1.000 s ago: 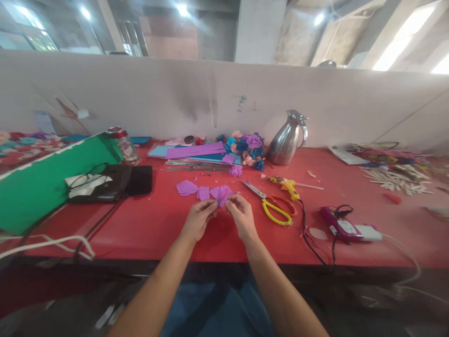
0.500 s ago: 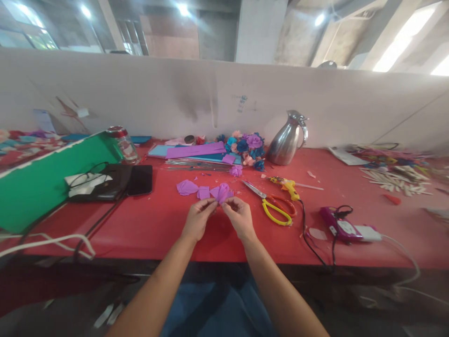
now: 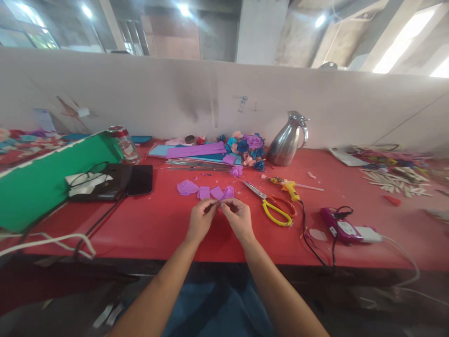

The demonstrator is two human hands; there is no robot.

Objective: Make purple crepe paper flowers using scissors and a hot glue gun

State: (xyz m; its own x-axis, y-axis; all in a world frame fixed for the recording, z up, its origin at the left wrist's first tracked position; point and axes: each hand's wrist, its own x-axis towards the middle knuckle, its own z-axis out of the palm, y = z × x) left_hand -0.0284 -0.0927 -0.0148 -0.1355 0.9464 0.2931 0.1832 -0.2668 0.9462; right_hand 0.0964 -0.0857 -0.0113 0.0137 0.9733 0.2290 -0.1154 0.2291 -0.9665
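My left hand and my right hand meet fingertip to fingertip over the red table, both pinching a purple paper piece whose lower part is hidden by the fingers. Left of it lie purple paper pieces in a row. Beyond my hands is a finished purple paper flower. Scissors with yellow and orange handles rest right of my right hand, near a yellow glue gun.
Paper flowers, purple sheets and a steel jug stand at the back. A phone and glass jar are left; a purple power strip and sticks are right.
The purple paper between my fingertips has tipped lower and shifted slightly right, so less of it shows above my hands. Both hands keep their pinch.
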